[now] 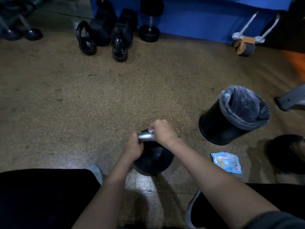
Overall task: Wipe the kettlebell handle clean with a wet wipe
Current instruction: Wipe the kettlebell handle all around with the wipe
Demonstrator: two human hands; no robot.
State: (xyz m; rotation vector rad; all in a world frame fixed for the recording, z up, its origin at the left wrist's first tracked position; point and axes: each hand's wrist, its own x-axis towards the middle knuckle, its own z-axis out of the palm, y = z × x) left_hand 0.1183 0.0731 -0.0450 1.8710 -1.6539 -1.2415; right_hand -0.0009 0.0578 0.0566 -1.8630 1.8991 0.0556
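A black kettlebell point(154, 160) stands on the floor just in front of my knees. Its silver handle point(146, 136) runs across the top. My left hand point(134, 148) grips the handle's left end. My right hand point(162, 132) is closed around the handle's right part, with a white wet wipe point(151, 130) pressed under the fingers; only a small corner of the wipe shows.
A black bin point(231, 118) with a grey liner stands to the right. A light blue wipe packet point(227, 161) lies on the floor near my right forearm. Two black kettlebells point(85, 40) and dumbbells point(149, 33) line the far wall. A grey roller point(245, 46) lies far right.
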